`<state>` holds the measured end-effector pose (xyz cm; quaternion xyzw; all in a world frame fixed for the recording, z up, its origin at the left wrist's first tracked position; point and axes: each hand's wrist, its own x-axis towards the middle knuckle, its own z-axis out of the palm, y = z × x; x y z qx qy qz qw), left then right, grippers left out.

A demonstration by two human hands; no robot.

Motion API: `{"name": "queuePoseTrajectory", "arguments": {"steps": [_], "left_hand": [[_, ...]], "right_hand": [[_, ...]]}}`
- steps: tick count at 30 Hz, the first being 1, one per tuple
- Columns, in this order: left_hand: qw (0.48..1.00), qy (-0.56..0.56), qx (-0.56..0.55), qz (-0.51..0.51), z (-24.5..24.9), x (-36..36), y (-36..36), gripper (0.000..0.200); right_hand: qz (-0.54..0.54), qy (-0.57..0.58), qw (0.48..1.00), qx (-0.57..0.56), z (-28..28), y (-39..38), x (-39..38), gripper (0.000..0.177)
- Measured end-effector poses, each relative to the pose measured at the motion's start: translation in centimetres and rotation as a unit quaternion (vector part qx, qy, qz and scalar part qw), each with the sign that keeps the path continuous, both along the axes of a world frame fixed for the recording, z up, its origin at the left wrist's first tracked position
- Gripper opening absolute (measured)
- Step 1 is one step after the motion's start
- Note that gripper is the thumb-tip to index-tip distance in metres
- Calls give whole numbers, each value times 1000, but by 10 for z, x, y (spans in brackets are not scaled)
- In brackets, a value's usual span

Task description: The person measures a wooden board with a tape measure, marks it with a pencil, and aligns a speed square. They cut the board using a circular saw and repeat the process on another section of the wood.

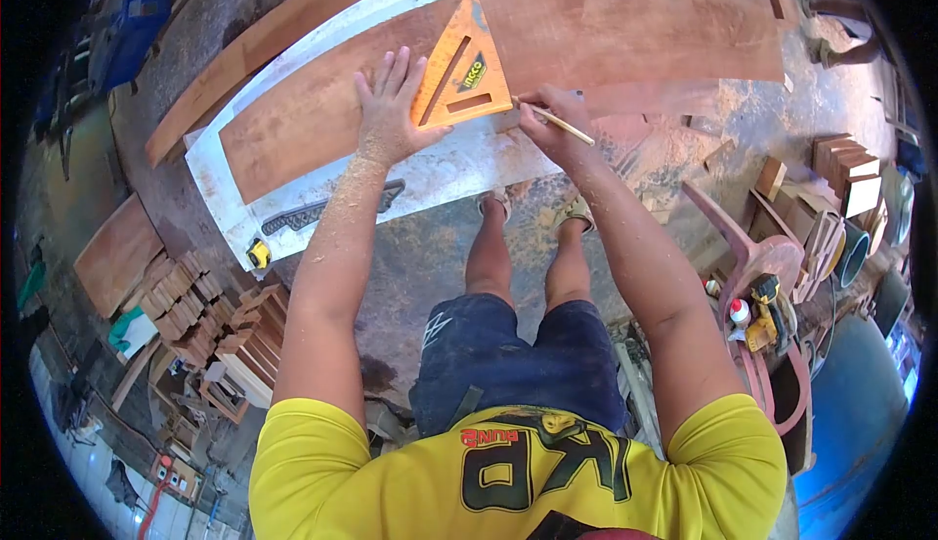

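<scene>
An orange triangular speed square [489, 88] lies across a broad, curved wooden board [635, 27], its corner toward me reaching the board's near edge. My left hand [389, 115] rests flat on the board with fingers spread, its thumb side against the square's left edge. Sawdust clings to that wrist and forearm. In my right hand [553, 122] is a pencil [572, 129], gripped between closed fingers, its tip at the square's lower right corner. Beneath the board is a white sheet or tabletop [498, 164].
A dark rasp-like tool [322, 211] and a yellow tape measure [258, 253] lie on the white surface's near left. Wood blocks [181, 296] are stacked at left, more wood pieces [845, 173] at right. A yellow drill [767, 315] and a white bottle [740, 312] sit lower right.
</scene>
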<state>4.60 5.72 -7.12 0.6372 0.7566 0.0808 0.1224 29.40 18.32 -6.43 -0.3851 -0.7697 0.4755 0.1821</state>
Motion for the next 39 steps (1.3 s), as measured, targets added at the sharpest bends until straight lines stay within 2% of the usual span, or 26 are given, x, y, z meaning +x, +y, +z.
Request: {"name": "queuePoseTrajectory", "arguments": {"steps": [5,10,16,20,22,24,26,28,30,31,33,34,36,37,38,39], "left_hand": [[1000,-2,-5,3,1,0,0,112],[1000,2,-3,-4,-1,-1,-1,113],[1000,-12,1,-2,0,-1,-1,114],[1000,-5,-10,-2,2,-1,0,114],[1000,-4,-18,5,1,0,0,114],[1000,-8,-11,5,1,-1,1,114],[1000,-12,-11,4,0,1,-2,114],[1000,-8,-8,5,0,0,-1,113],[1000,-9,-2,2,0,0,-1,111],[1000,-10,5,3,-1,0,0,108],[1000,-8,7,-1,-1,0,0,108],[1000,-7,8,0,-1,0,1,108],[1000,-5,13,-4,-2,-1,0,109],[1000,-4,16,-5,-2,-1,1,109],[1000,-3,18,-6,-2,-1,1,109],[1000,-8,12,-3,-1,-1,1,110]], "right_hand": [[-17,15,1000,-14,0,-2,-5,16],[-9,-19,1000,3,8,-3,-6,14],[-42,9,999,-10,5,2,-17,15],[4,-24,999,34,5,-3,-5,15],[36,-31,998,-34,2,-16,10,15],[33,-43,998,-24,1,-26,20,15],[-30,-20,998,-52,1,-39,27,15],[-29,-32,997,-59,-1,-43,30,15],[-32,-33,990,-130,-6,-49,28,14],[-35,-32,990,-130,-12,-53,27,14],[35,15,998,-43,-19,-61,20,14],[32,16,998,-42,-18,-64,17,14],[146,-102,980,83,-14,-72,6,13],[163,-154,965,139,-16,-80,-5,13],[163,-153,965,140,-17,-85,-14,13],[183,-172,948,197,-16,-90,-22,13]]}}
